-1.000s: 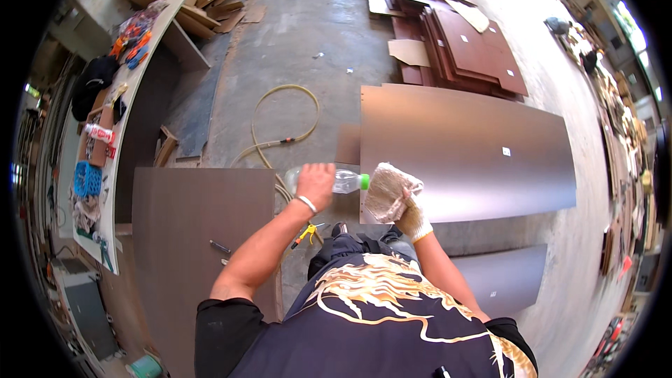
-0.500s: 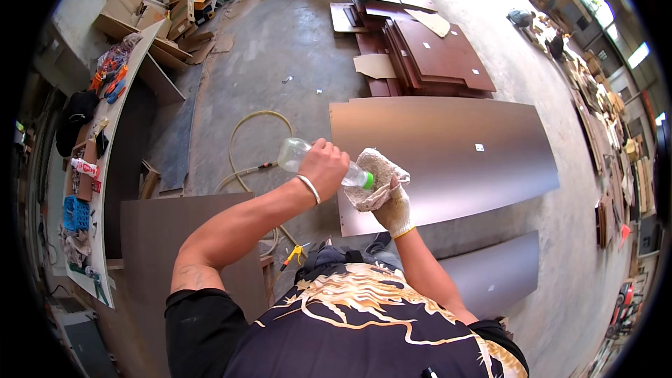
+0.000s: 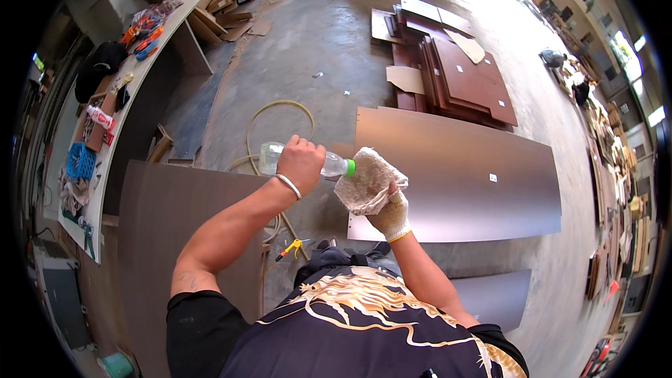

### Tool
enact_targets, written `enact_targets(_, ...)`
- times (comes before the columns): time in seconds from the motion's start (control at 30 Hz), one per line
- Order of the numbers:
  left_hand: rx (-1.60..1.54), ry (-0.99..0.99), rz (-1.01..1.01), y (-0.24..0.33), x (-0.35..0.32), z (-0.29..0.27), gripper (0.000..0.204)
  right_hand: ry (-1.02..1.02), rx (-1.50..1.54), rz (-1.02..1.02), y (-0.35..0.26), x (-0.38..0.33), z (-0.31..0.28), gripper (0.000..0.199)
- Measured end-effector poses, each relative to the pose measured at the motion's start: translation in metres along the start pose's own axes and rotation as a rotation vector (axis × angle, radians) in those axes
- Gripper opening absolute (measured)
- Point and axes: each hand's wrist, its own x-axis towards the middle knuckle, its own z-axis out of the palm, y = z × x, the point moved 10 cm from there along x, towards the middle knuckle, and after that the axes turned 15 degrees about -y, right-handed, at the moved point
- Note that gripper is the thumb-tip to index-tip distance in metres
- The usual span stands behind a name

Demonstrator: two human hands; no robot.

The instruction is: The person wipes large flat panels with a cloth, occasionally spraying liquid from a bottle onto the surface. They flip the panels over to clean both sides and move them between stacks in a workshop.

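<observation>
My bare left hand (image 3: 302, 161) is wrapped around a clear plastic bottle (image 3: 271, 157) with a green cap. The bottle lies nearly level, its cap end at the edge of a beige, fluffy cloth (image 3: 364, 180). In a white knitted glove, my right hand (image 3: 390, 213) grips that cloth from below and behind, with the thumb over it. Both hands are held up in front of my body. Beyond the cloth is a large brown panel (image 3: 462, 175) with a small white label.
A dark brown panel (image 3: 189, 231) lies at the left, near a yellow air blow gun (image 3: 295, 246) and its hose (image 3: 281, 103). The cluttered workbench (image 3: 150, 63) runs along the left. Reddish-brown boards (image 3: 470, 73) are stacked ahead, and a grey panel (image 3: 493, 297) sits lower right.
My left hand has drawn the bottle left and made it more level, its cap moving from over the cloth to the edge. The view has also shifted.
</observation>
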Motion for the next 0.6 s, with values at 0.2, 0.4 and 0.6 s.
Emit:
enact_targets(0.2, -0.179, -0.082, -0.077, -0.008, -0.047, 0.037, 0.012, -0.005, 0.07, 0.097, 0.038, 0.019, -0.001, 0.083)
enact_targets(0.4, -0.515, 0.245, -0.575, -0.064, -0.164, 0.109, 0.043, 0.098, 0.107, 0.262, 0.084, 0.001, -0.022, 0.081)
enact_targets(0.6, -0.723, 0.514, -1.465, -0.155, -0.353, 0.245, 0.057, 0.374, 0.153, 0.178, 0.045, -0.078, -0.145, 0.072)
